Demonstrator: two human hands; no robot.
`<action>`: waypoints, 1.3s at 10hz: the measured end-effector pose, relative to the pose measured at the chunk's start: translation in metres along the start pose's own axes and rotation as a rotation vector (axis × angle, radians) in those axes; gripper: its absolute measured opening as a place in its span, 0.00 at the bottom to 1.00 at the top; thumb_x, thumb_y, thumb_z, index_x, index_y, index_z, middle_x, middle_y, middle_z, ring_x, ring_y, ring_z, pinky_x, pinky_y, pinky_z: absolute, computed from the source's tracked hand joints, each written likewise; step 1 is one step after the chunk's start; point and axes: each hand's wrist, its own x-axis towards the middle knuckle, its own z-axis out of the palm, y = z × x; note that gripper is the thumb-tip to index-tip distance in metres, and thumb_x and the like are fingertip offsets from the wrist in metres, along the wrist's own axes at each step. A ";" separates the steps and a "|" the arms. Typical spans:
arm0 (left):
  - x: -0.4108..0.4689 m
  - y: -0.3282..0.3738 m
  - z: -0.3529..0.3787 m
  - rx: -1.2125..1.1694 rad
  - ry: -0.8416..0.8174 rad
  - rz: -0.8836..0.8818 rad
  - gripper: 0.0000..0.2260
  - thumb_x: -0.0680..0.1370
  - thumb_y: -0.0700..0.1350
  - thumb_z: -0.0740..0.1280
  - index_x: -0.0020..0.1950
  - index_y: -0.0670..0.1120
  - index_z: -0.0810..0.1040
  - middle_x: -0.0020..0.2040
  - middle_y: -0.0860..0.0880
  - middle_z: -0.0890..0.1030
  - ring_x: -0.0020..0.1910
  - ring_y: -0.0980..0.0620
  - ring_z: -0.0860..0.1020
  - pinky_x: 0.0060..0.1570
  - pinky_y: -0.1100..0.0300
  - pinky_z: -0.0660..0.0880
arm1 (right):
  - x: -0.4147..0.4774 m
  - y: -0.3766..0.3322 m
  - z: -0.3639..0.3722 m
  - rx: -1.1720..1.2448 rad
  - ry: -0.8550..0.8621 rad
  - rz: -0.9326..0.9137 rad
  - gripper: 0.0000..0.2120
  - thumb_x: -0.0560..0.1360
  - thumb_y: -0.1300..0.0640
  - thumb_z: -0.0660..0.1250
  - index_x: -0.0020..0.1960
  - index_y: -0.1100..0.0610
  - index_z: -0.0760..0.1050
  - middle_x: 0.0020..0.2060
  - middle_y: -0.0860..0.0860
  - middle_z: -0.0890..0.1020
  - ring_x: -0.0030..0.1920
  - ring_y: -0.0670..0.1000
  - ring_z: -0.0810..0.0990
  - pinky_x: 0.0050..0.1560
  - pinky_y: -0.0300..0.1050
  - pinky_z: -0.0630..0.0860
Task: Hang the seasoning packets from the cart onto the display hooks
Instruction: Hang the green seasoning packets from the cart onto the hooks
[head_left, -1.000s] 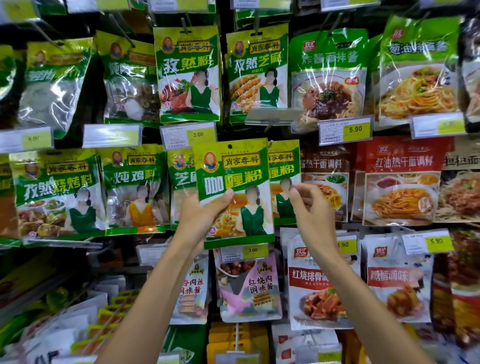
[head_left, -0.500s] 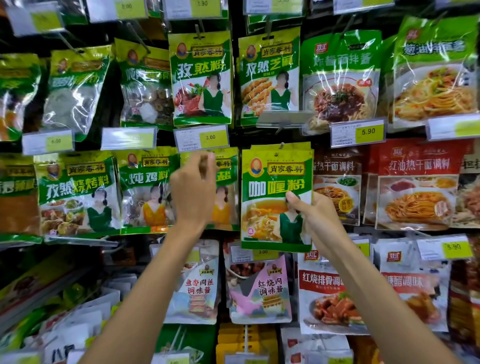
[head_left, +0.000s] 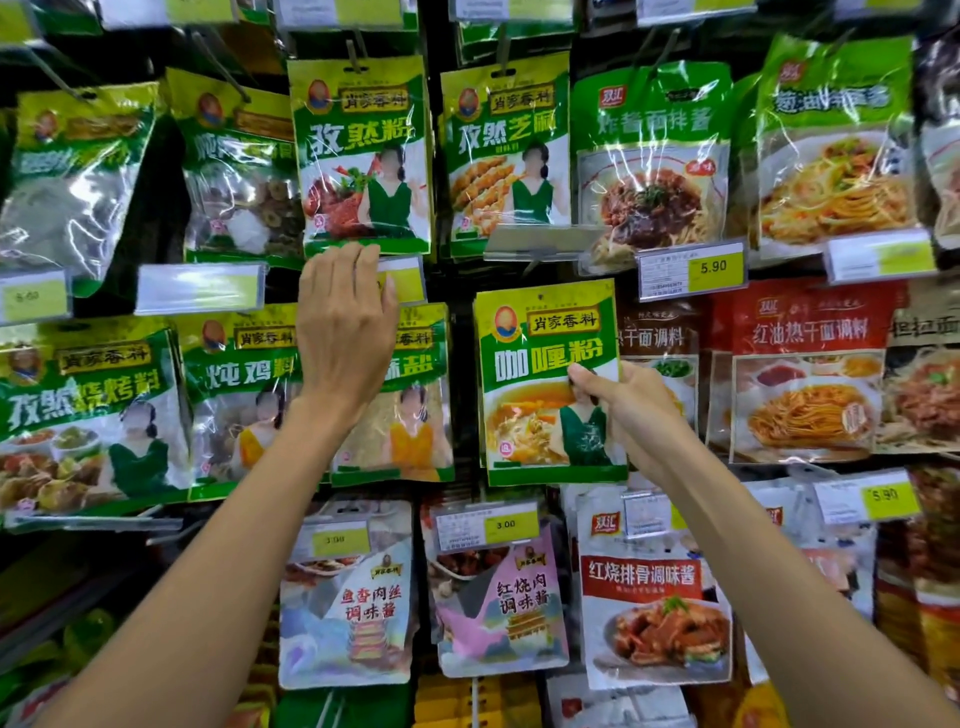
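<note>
Left hand covering price tag, fingers spread, gripping nothing. Right hand pinching curry packet at right edge; packet hanging upright, face outward, hook hidden.

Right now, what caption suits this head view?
Right hand holds a curry powder packet at the display; left hand reaches up.

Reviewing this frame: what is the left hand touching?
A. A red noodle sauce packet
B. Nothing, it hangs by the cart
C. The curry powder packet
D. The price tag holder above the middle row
D: the left hand lies over the price tag holder, while the right hand pinches the curry powder packet.
</note>
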 end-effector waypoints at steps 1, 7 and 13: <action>-0.001 -0.001 0.001 0.004 0.030 0.005 0.15 0.82 0.43 0.57 0.61 0.33 0.74 0.55 0.34 0.78 0.56 0.36 0.76 0.62 0.44 0.70 | 0.005 -0.001 -0.001 0.017 0.014 0.014 0.14 0.77 0.55 0.68 0.35 0.61 0.74 0.42 0.60 0.81 0.46 0.55 0.80 0.50 0.48 0.75; -0.003 0.004 0.005 0.025 0.077 -0.042 0.15 0.81 0.43 0.58 0.61 0.33 0.74 0.54 0.35 0.78 0.56 0.36 0.76 0.62 0.44 0.70 | 0.028 0.003 0.001 -0.078 0.041 0.066 0.10 0.76 0.60 0.69 0.38 0.61 0.71 0.43 0.59 0.76 0.49 0.58 0.77 0.51 0.51 0.75; -0.004 0.005 0.005 0.003 0.058 -0.062 0.15 0.81 0.43 0.58 0.61 0.34 0.73 0.55 0.35 0.78 0.57 0.37 0.75 0.65 0.46 0.68 | 0.048 0.029 0.017 -0.548 0.329 -0.188 0.23 0.70 0.49 0.75 0.37 0.70 0.75 0.33 0.62 0.79 0.33 0.56 0.75 0.33 0.49 0.66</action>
